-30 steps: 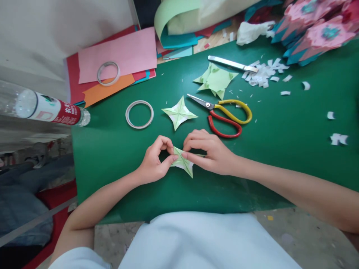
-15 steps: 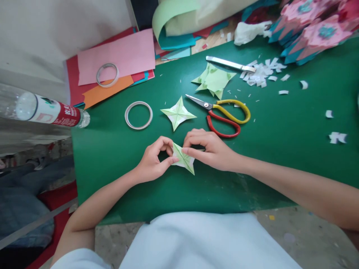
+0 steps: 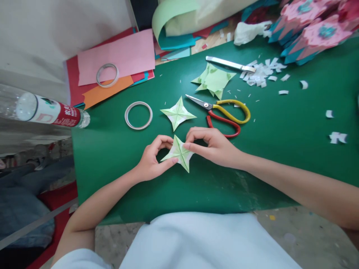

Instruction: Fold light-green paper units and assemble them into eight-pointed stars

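Between my two hands is a light green folded paper star (image 3: 180,152), tilted above the green table. My left hand (image 3: 154,158) pinches its left side, thumb on the front and fingers behind. The right side is gripped by my right hand (image 3: 214,147), whose thumb lies on the star's face; that hand hides the right point. Just beyond, a second green paper star (image 3: 178,114) lies flat. Scissors (image 3: 221,112) with one yellow and one red handle rest beside it, close to my right hand. A roll of tape (image 3: 126,117) lies on the left.
More green paper stars (image 3: 215,80) lie behind the scissors, near tweezers (image 3: 224,62) and a heap of white scraps (image 3: 260,74). A bottle (image 3: 56,112) lies over the left edge. Coloured paper sheets (image 3: 123,52) and another tape roll (image 3: 98,76) sit at the back; pink-and-blue paper flowers (image 3: 311,41) stand back right.
The held star has been turned and spread more toward the camera, so its left point now shows. My right hand has shifted slightly right and away from me.
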Motion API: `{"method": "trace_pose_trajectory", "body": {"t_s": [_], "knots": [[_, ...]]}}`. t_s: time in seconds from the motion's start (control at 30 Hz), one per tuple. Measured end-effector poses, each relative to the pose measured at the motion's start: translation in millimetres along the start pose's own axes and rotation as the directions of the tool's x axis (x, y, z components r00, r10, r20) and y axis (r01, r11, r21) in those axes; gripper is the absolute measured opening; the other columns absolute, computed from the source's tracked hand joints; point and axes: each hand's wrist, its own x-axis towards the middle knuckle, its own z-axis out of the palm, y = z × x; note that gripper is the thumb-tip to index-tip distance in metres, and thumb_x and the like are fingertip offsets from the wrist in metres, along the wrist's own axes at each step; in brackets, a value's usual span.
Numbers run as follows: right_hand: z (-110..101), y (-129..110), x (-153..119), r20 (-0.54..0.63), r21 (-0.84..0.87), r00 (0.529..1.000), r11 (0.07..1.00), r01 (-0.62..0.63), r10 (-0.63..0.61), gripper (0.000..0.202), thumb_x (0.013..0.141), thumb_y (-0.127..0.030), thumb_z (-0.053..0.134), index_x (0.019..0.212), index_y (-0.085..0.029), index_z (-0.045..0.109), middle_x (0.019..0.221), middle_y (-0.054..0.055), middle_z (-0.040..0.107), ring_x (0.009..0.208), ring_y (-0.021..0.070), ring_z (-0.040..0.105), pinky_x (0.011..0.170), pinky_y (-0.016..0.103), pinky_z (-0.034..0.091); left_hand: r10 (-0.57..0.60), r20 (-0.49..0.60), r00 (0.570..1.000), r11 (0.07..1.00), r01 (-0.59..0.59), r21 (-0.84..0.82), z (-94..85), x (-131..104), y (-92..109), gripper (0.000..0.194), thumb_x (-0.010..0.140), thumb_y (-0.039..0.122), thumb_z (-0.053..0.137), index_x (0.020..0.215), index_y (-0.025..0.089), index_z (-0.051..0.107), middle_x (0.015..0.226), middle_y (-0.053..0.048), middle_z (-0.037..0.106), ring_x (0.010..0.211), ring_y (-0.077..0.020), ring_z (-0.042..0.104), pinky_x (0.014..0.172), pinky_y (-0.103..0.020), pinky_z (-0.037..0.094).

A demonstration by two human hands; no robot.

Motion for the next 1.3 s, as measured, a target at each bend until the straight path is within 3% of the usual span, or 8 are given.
{"method": "trace_pose_trajectory", "body": {"t_s": [0.27, 0.53, 0.77, 0.97, 1.3], "knots": [[-2, 1, 1, 0.043, -0.011, 0.998, 0.999, 0.038, -0.037, 0.031, 0.087, -0.040, 0.062, 0.068, -0.017, 0.058, 0.071, 0.001, 0.058, 0.068, 0.0114, 0.053, 0.064, 0.025, 0.042, -0.079, -0.071, 0.994, 0.989, 0.069, -0.130, -0.5, 1, 0, 0.025, 0.086, 0.033, 0.067, 0.105, 0.021, 0.054, 0.087, -0.002, 0.067, 0.077, -0.0119, 0.066, 0.061, -0.019, 0.050], [-2, 2, 0, 0.107, -0.106, 0.990, 0.989, 0.107, -0.095, 0.023, 0.089, -0.035, 0.061, 0.073, -0.018, 0.058, 0.075, 0.001, 0.061, 0.073, 0.0128, 0.055, 0.072, 0.027, 0.042, -0.096, -0.153, 0.983, 0.978, 0.065, -0.200, -0.2, 4, 0, 0.030, 0.082, 0.039, 0.071, 0.099, 0.021, 0.055, 0.080, -0.001, 0.063, 0.069, -0.0114, 0.063, 0.060, -0.020, 0.052], [2, 4, 0, 0.064, -0.171, 0.991, 0.977, 0.123, -0.114, 0.030, 0.095, -0.037, 0.052, 0.073, -0.018, 0.055, 0.074, 0.001, 0.059, 0.072, 0.0129, 0.052, 0.071, 0.028, 0.039, -0.104, -0.106, 0.989, 0.985, 0.087, -0.152, -1.6, 3, 2, 0.025, 0.084, 0.037, 0.069, 0.097, 0.020, 0.056, 0.081, -0.002, 0.065, 0.073, -0.0126, 0.065, 0.055, -0.018, 0.050], [7, 11, -2, 0.059, -0.292, 0.983, 0.938, 0.186, -0.176, 0.025, 0.096, -0.032, 0.051, 0.075, -0.018, 0.054, 0.075, 0.001, 0.059, 0.074, 0.0137, 0.051, 0.072, 0.029, 0.036, -0.092, -0.168, 0.981, 0.989, 0.070, -0.130, -0.1, 4, 1, 0.028, 0.082, 0.040, 0.070, 0.096, 0.020, 0.057, 0.081, -0.002, 0.063, 0.073, -0.0124, 0.063, 0.054, -0.018, 0.048], [6, 15, -2, 0.041, -0.325, 0.948, 0.893, 0.312, -0.316, 0.019, 0.094, -0.024, 0.051, 0.077, -0.018, 0.054, 0.075, 0.002, 0.059, 0.073, 0.0128, 0.054, 0.070, 0.027, 0.039, -0.023, -0.237, 0.971, 0.997, 0.004, -0.079, 1.8, 6, -3, 0.024, 0.083, 0.037, 0.069, 0.094, 0.019, 0.057, 0.086, -0.003, 0.063, 0.079, -0.0127, 0.064, 0.061, -0.019, 0.052]]}}
